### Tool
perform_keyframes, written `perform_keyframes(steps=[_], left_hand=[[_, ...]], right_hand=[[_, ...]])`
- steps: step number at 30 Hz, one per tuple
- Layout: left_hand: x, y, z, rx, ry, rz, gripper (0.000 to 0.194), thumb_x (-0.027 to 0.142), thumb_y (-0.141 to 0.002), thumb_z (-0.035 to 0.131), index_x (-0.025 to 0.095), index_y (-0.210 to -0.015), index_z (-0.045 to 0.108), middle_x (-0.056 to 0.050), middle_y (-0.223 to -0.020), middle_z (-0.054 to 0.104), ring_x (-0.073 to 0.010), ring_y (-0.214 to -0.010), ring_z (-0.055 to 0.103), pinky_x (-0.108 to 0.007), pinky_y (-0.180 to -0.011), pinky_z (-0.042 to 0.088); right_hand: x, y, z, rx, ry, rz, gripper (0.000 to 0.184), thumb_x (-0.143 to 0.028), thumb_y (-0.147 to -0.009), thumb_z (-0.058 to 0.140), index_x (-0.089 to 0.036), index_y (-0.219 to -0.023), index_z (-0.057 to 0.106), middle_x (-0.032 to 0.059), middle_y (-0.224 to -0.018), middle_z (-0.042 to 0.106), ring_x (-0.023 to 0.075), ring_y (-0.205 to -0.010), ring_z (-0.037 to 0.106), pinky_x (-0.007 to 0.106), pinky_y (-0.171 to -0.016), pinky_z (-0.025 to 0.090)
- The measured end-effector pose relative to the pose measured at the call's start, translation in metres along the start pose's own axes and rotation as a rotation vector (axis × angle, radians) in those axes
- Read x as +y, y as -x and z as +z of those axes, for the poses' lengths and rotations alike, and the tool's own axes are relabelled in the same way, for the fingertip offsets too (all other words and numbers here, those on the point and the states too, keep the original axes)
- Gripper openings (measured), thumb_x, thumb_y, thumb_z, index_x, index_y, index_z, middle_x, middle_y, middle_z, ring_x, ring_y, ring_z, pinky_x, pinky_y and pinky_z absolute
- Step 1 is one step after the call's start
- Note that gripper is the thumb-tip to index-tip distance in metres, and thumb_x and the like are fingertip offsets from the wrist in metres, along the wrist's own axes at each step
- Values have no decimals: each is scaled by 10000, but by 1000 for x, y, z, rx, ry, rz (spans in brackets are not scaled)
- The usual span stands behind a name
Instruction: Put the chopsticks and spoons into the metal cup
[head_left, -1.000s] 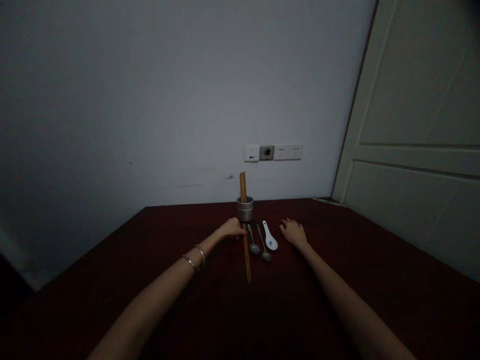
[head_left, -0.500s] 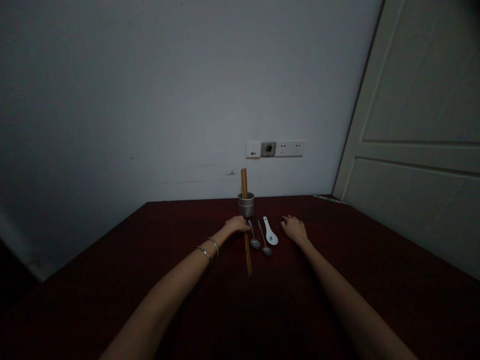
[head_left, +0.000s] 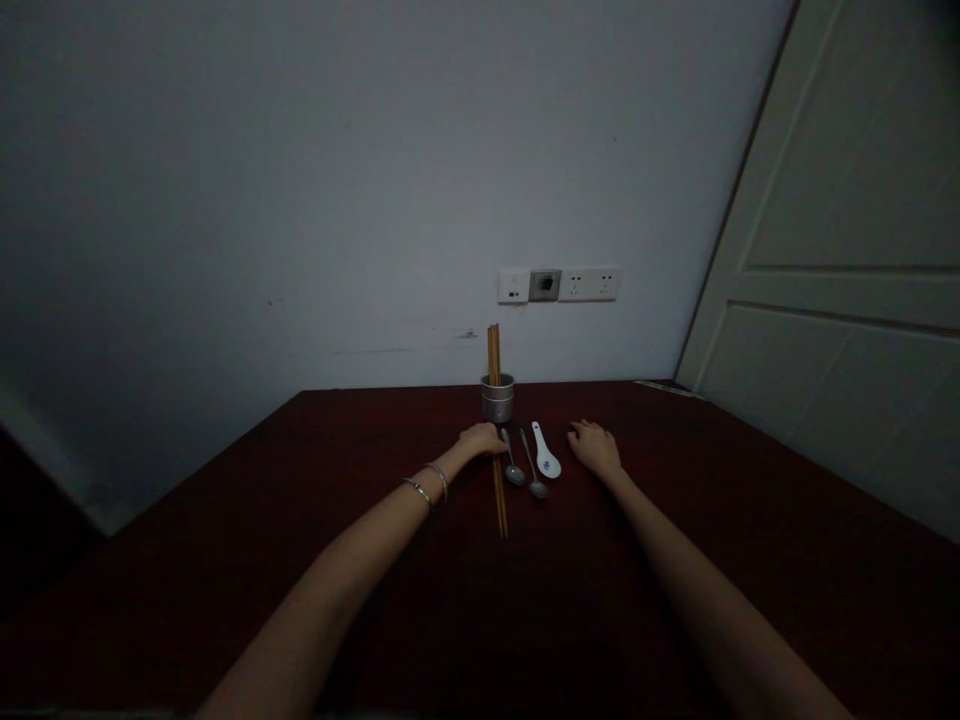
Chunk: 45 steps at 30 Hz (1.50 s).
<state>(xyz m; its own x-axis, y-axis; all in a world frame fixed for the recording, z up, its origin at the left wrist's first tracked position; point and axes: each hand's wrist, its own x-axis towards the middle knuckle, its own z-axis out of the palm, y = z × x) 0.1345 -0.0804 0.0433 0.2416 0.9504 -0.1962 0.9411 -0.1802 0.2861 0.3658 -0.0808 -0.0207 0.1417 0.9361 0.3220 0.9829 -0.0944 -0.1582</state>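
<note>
My left hand (head_left: 481, 438) is closed over the upper ends of a pair of wooden chopsticks (head_left: 500, 500) lying on the dark red table; its fingertips are hidden. Just right of it lies a metal spoon (head_left: 514, 474), its handle tip close to my thumb. A second metal spoon (head_left: 538, 488) and a white ceramic spoon (head_left: 548, 464) with a blue mark lie alongside. Behind my left hand stands a metal cup (head_left: 498, 404) holding several upright chopsticks (head_left: 493, 352). My right hand (head_left: 595, 445) rests palm down, fingers stretched out, right of the ceramic spoon and holding nothing.
The table (head_left: 360, 430) reaches back to a pale wall (head_left: 375, 200). Sockets and switch plates (head_left: 589, 284) are set in the wall above the cup. A light panelled door (head_left: 847, 230) stands at the right.
My left hand has moved right, from beside the chopsticks to over their upper ends. My right hand stays in place on the table. The view has shifted slightly.
</note>
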Motion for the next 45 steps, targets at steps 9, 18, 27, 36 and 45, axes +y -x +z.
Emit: perform_keyframes(steps=[9, 18, 27, 36, 45], left_hand=[[-3, -9, 10, 81, -46, -46, 436, 485, -643, 592, 162, -929, 654, -123, -931, 682, -258, -906, 636, -293, -712, 505], [4, -9, 11, 105, -58, -99, 403, 368, -649, 593, 140, -978, 649, -154, -972, 674, -283, -922, 632, -302, -728, 508], [3, -9, 11, 104, -33, -94, 415, 393, -627, 616, 126, -942, 655, -144, -863, 692, -268, -860, 650, -294, -714, 508], [-7, -8, 3, 105, 18, -79, 352, 392, -648, 582, 128, -868, 661, -110, -747, 690, -235, -757, 663, -274, -654, 504], [-3, 5, -40, 316, 142, 8, 338, 392, -666, 592, 129, -861, 680, -111, -750, 679, -215, -763, 640, -250, -621, 476]], right_hand=[[-1, 1, -1, -23, 9, 6, 423, -285, -848, 344, -160, -1187, 564, 113, -1297, 504, 241, -1190, 437, 386, -968, 318], [0, 1, -3, -32, -5, -3, 426, -286, -852, 338, -155, -1190, 562, 127, -1290, 504, 249, -1186, 437, 390, -958, 324], [2, 0, 0, -25, -12, -9, 425, -297, -854, 340, -151, -1181, 570, 123, -1282, 513, 251, -1193, 433, 382, -958, 323], [0, -2, 0, -44, -16, 8, 416, -284, -841, 364, -160, -1180, 572, 121, -1286, 513, 235, -1210, 421, 371, -968, 316], [6, -5, -19, 28, -341, 113, 453, -283, -829, 385, -116, -1219, 543, 121, -1208, 579, 230, -1084, 544, 331, -933, 385]])
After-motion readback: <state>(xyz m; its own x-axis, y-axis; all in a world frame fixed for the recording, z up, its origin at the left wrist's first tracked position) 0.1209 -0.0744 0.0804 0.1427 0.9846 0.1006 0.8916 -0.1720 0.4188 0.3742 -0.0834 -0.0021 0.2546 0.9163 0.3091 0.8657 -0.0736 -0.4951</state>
